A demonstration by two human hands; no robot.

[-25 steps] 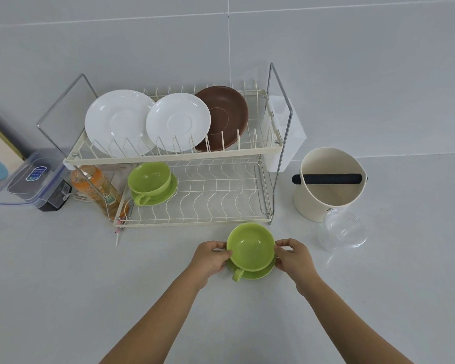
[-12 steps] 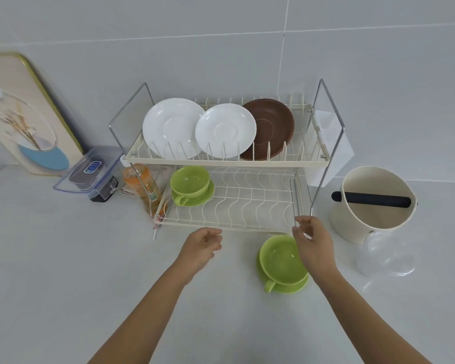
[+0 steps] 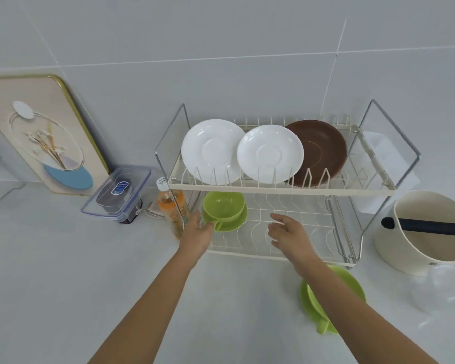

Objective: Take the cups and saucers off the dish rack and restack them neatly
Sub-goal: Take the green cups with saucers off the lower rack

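head view: two-tier wire dish rack (image 3: 279, 189) sits on the white desk (image 3: 63, 285) against a tiled wall. upper tier holds three saucers standing on edge in the slots: white saucer (image 3: 212, 151) at the left, second white saucer (image 3: 269, 153) overlapping beside it, brown saucer (image 3: 323, 151) at the right. lower tier, left end: green cup (image 3: 223, 207) sitting upright on a green saucer (image 3: 237, 224), cup handle pointing toward the camera.

left hand (image 3: 197, 232) reaches into the lower tier, fingers loose and spread, fingertips touching or just at the cup handle and saucer edge (contact hard to confirm, nothing gripped). right hand (image 3: 289, 232) hovers over the bare wires of the lower tier, to the right of the green cup, fingers extended and apart, holding nothing.

second green cup on saucer (image 3: 352, 287) sits on the desk in front of the rack's right end, partly hidden under the right forearm, handle toward the camera.

rest: cream round container (image 3: 426, 232) with a black bar across its mouth right of the rack, a clear plastic lid or cup (image 3: 447, 292) in front of it, orange drink bottle (image 3: 170, 206) just left of the rack, clear lidded box (image 3: 118, 193) further left, framed picture (image 3: 40, 132) leaning on the wall.
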